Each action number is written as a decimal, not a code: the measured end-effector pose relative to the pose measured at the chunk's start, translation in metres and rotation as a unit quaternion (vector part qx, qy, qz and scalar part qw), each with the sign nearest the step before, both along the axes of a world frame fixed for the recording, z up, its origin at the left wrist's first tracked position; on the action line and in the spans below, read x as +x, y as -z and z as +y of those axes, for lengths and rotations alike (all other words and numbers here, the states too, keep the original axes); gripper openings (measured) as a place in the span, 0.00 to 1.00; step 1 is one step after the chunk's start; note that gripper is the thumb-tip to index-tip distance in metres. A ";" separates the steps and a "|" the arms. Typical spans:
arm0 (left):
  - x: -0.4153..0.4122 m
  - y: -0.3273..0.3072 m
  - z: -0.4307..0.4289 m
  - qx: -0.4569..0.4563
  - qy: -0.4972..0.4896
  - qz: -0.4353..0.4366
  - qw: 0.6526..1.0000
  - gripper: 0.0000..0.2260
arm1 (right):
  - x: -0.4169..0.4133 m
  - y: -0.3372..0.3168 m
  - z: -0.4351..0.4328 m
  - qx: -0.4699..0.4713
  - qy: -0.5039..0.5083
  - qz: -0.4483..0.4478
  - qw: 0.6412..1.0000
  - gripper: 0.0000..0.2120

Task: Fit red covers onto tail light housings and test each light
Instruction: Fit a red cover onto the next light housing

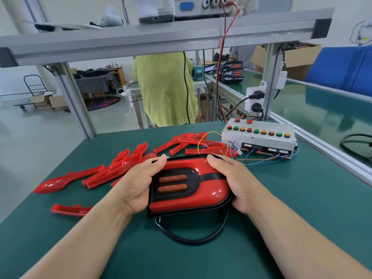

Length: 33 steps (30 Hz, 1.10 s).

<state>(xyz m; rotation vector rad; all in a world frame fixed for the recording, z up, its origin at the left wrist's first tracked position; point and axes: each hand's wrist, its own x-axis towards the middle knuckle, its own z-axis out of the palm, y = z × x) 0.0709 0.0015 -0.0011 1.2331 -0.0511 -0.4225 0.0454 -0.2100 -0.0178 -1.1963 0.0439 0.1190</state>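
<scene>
Head view: tail light housing (189,210) held just above green counter (302,208), centre frame, between both hands. Black rim visible along bottom and right edge. Glossy red cover (209,191) seated on top, split by black centre band (212,176). Dark inset panel on left half with two amber-red oblong lenses (173,183), unlit as far as can be told. Left hand (138,185) gripping left end, thumb over top edge. Right hand (239,182) clamped on right end, fingers curled over top. Black cable (199,239) looping out from under housing onto counter. Loose red covers (104,172) scattered behind and left, more behind near test box (259,138). Test box grey, rows of red, green, amber buttons, thin coloured wires (217,141) trailing out. Labels on box unreadable, no legible writing anywhere.
</scene>
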 end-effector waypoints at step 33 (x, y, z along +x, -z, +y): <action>0.011 0.005 0.019 -0.032 0.102 -0.006 0.994 0.19 | 0.007 0.000 -0.007 0.023 -0.037 0.011 0.999 0.20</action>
